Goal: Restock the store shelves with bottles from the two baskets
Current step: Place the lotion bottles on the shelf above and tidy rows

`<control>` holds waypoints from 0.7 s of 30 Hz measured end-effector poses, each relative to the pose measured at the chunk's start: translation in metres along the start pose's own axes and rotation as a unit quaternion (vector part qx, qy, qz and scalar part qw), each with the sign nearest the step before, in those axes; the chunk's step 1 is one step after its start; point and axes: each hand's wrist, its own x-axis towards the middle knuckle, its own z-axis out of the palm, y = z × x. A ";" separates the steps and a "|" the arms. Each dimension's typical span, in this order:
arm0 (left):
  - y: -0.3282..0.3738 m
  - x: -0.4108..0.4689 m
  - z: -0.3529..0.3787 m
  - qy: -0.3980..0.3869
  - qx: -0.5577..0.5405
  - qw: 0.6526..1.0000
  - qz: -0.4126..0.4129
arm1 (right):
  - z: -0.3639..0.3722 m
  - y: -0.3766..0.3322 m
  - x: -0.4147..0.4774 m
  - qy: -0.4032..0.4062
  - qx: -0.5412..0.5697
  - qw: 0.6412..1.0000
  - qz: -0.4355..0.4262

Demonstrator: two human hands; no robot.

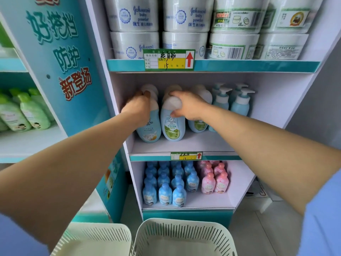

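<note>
step: seating two bottles at middle shelf (193, 143) front | left hand (137, 107) grips cap of rabbit-label bottle (149, 131) | right hand (189, 106) grips cap of green-label bottle (172, 128), just beside | both upright on shelf | next: likely release, reach down to near baskets (184, 221)

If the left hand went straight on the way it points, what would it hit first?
Probably the left hand meets the white-capped bottles behind the pale blue plastic bottle it grips.

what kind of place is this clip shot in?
Probably a retail store, baby-care section: shelves packed with rows of bottles, handwritten price tags on the edges, stacked baby powder tubs above.
</note>
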 end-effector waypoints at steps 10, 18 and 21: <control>-0.002 0.009 -0.001 -0.004 0.012 1.000 0.017 | 0.014 -0.001 0.003 0.040 0.003 0.999 0.016; 0.001 0.003 -0.003 -0.008 0.011 1.000 0.008 | 0.010 -0.008 -0.013 0.102 0.006 0.993 0.055; 0.004 -0.007 -0.007 0.003 0.007 1.000 0.012 | 0.004 -0.008 -0.023 0.152 -0.003 0.987 0.051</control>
